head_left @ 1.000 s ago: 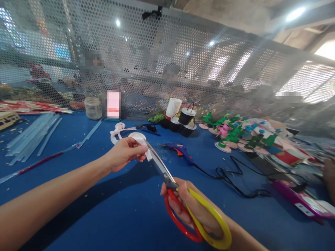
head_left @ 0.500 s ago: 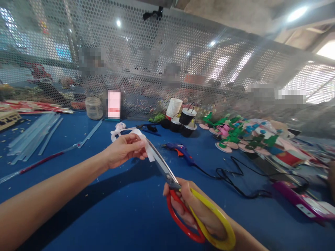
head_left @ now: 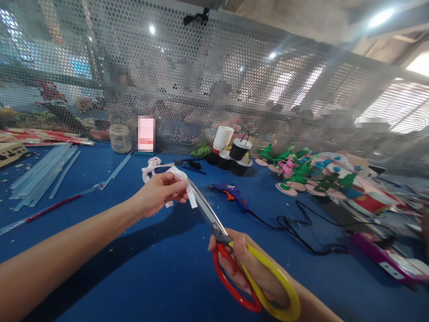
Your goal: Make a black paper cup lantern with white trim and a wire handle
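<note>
My left hand (head_left: 166, 190) pinches a white ribbon (head_left: 191, 195) between thumb and fingers, above the table. One strip of it hangs down beside the blades, and another small end shows below my fingers. The rest trails back to a loose pinkish-white bundle (head_left: 152, 166). My right hand (head_left: 239, 257) is closed round the scissors (head_left: 214, 223), which have one red and one yellow handle. The blades point up and left, nearly closed, with their tips at the ribbon by my left fingers. Whether they cut into it is not clear.
A blue glue gun (head_left: 231, 192) lies right of the blades, its black cord running to a purple power strip (head_left: 385, 259). Small black buckets (head_left: 239, 156), paper cups (head_left: 223, 138) and green craft figures (head_left: 301, 174) stand behind. Glue sticks (head_left: 43, 172) and a jar (head_left: 120, 138) are left.
The strip hanging by the blades looks narrower and turned, and a small white end now shows beneath my left fingers. Both hands and the scissors have barely moved.
</note>
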A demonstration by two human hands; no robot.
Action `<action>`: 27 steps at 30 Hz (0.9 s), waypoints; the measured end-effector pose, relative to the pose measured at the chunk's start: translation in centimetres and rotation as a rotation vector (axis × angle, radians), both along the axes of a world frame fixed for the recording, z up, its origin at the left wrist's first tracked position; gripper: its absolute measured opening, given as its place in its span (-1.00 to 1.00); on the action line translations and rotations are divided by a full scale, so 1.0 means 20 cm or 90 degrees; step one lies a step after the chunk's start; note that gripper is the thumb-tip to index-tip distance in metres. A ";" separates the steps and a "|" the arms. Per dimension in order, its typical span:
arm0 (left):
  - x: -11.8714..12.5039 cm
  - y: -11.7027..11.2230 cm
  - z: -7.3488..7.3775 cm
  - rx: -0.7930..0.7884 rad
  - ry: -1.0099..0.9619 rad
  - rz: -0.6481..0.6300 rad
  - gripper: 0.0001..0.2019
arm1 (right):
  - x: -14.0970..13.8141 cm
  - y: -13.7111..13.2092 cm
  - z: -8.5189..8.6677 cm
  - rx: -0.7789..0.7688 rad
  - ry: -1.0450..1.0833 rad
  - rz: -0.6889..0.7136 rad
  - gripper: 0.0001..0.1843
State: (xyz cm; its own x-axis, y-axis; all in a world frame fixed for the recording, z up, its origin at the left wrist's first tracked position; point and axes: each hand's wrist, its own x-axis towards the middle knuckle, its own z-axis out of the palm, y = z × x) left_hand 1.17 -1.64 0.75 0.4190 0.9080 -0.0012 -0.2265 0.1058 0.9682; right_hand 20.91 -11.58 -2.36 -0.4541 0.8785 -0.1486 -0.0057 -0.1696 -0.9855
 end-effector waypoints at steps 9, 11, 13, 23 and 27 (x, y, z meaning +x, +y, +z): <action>0.00 -0.01 0.02 0.084 0.095 -0.028 -0.80 | 0.01 0.01 0.03 0.012 -0.053 0.010 -0.33; 0.01 -0.02 0.01 0.091 0.096 -0.025 -0.79 | 0.01 0.01 0.03 0.003 -0.047 -0.003 -0.34; 0.01 -0.02 0.01 0.093 0.094 -0.021 -0.80 | 0.00 0.01 0.03 -0.001 -0.042 -0.015 -0.35; 0.00 -0.01 0.03 0.089 0.122 -0.013 -0.86 | 0.02 0.04 0.05 0.026 -0.129 0.039 -0.28; 0.00 -0.01 0.04 0.105 0.137 -0.018 -0.87 | 0.03 0.04 0.03 0.033 -0.130 0.050 -0.31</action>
State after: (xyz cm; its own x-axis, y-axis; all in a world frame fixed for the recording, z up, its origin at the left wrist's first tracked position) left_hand 1.09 -1.88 1.52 0.4497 0.8916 0.0536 -0.0131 -0.0534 0.9985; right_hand 21.59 -10.84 -1.68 -0.4858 0.8508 -0.2004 0.2065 -0.1111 -0.9721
